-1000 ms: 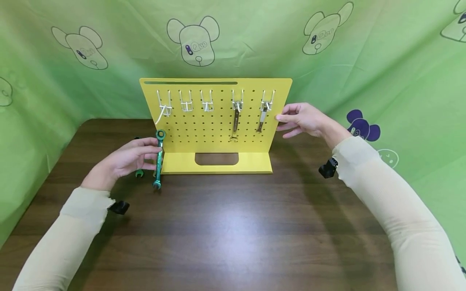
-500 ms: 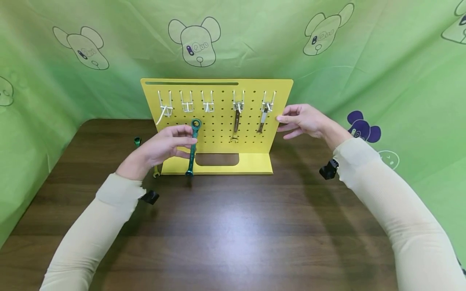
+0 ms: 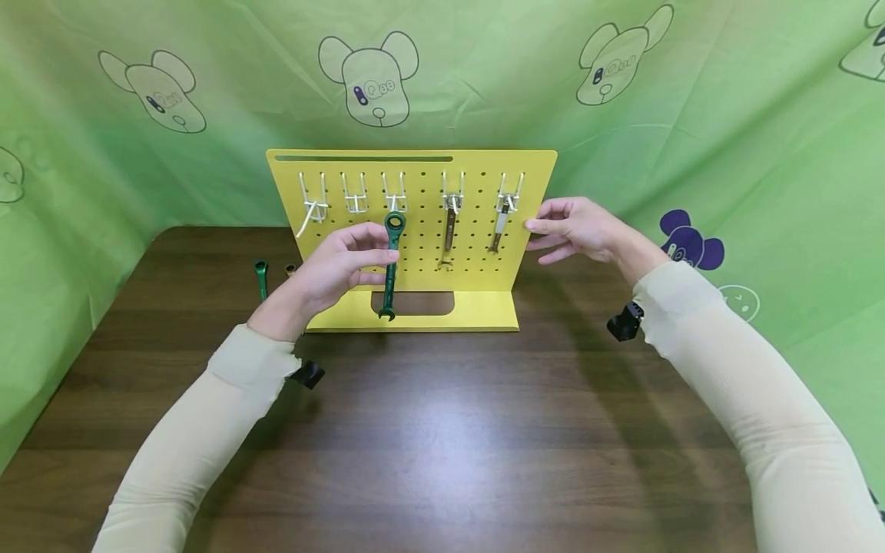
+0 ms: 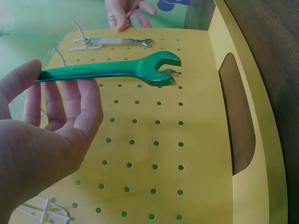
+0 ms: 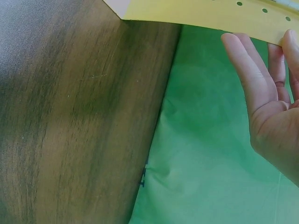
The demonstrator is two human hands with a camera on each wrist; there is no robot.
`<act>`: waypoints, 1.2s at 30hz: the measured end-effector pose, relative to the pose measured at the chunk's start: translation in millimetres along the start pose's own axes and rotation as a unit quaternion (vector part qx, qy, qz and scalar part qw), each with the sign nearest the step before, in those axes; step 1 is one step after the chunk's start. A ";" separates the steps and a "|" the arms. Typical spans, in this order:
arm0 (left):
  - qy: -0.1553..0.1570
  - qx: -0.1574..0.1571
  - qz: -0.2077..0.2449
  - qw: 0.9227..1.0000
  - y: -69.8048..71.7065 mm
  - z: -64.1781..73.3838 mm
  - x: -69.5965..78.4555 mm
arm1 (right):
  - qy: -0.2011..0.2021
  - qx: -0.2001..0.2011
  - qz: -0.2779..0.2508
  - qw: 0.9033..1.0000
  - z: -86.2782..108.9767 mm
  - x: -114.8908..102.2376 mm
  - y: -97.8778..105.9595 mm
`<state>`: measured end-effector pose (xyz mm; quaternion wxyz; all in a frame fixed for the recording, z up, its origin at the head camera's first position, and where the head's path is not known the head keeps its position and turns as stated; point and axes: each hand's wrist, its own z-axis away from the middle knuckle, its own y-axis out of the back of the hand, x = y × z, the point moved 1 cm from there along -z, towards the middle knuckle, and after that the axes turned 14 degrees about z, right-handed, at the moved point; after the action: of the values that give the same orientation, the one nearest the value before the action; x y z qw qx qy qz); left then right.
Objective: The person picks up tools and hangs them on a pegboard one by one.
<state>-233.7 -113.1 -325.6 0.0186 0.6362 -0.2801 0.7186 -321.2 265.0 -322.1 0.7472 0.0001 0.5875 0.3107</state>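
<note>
My left hand [image 3: 335, 265] pinches a green combination wrench [image 3: 390, 265] between thumb and fingers, its ring end up and its open end down. The ring end is just below the third white hook [image 3: 394, 201] from the left on a yellow pegboard [image 3: 512, 161]; whether they touch I cannot tell. In the left wrist view the wrench's open jaw stands clear of the fingers. My right hand [image 3: 581, 226] holds the board's right edge, thumb in front and index finger partly behind it. Two wrenches, one darker [image 3: 450, 229] and one silvery [image 3: 500, 226], hang from the right-hand hooks.
Another green wrench [image 3: 261, 275] lies on the wooden table [image 3: 442, 430] left of the board. Beside it shows the ring end of a brass-coloured wrench [image 3: 290, 269], the rest hidden by my hand. Two bare hooks stick out at the left, one a long hook [image 3: 304, 217]. Green cloth [image 3: 470, 92] hangs behind.
My left hand has carried the green wrench from beside the board's left edge rightward and up, to just beneath the third hook. My right hand has stayed at the board's edge.
</note>
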 end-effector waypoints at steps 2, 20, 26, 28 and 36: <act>-0.008 0.000 0.006 1.000 -0.7 -1.8 -0.5 | 0.000 0.000 0.000 1.000 0.1 0.1 0.2; -0.028 0.032 0.054 0.998 0.2 -10.6 -0.3 | -0.001 0.002 -0.007 1.000 0.6 0.7 -0.4; -0.005 0.035 0.089 0.995 1.3 -12.8 -2.6 | 0.000 0.003 -0.006 1.000 0.8 0.7 -0.6; 0.000 0.037 0.091 0.995 1.1 -13.0 -2.9 | 0.000 0.003 -0.007 1.000 0.9 0.9 -0.5; 0.003 0.044 0.099 0.994 0.6 -14.7 -1.6 | 0.000 0.003 -0.008 1.000 0.0 1.9 -0.1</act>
<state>-246.9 -106.8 -327.8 -0.0795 0.6034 -0.3098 0.7305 -320.9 265.8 -323.9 0.7499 -0.0020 0.5884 0.3025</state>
